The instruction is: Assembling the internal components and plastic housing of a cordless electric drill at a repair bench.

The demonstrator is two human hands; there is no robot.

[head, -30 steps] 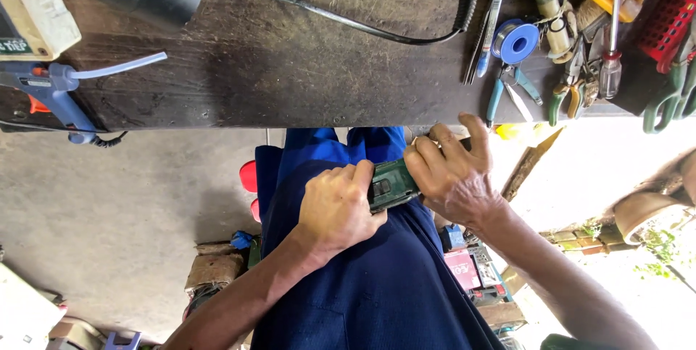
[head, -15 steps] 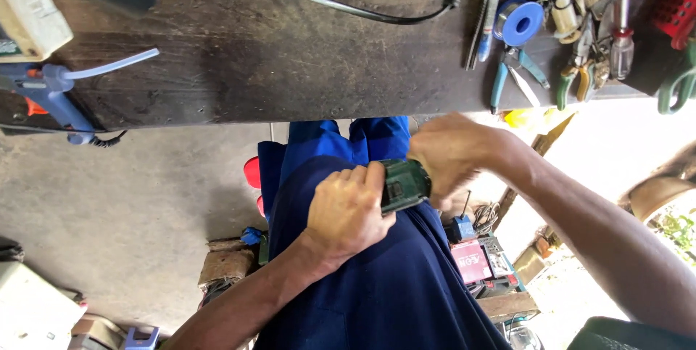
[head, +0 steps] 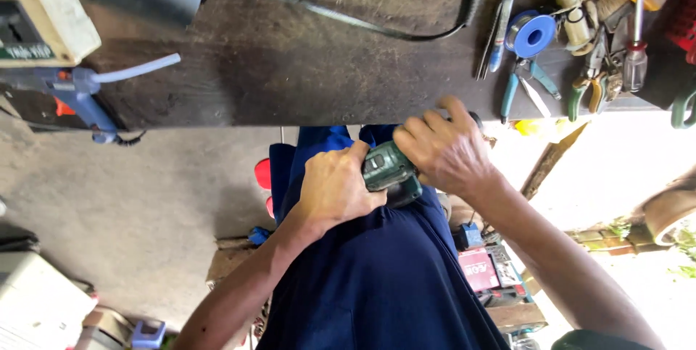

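Head view: the left hand (head: 335,189) is closed around the near side of a small dark green device (head: 390,173), thumb lying along its top edge. The right hand (head: 442,148) covers the device's far end from above, fingers curled down over it, so the device sits clamped between both hands, just below the edge of the dark wooden tabletop (head: 304,67) and over the person's blue trousers (head: 377,277).

On the tabletop, well apart from the hands, lie a blue glue gun (head: 80,92) at the left, a black cable (head: 406,27) curving across the middle, and at the right a blue spool of solder (head: 531,34), blue-handled pliers (head: 528,81), green-handled pliers (head: 591,87) and a red-handled screwdriver (head: 636,56).
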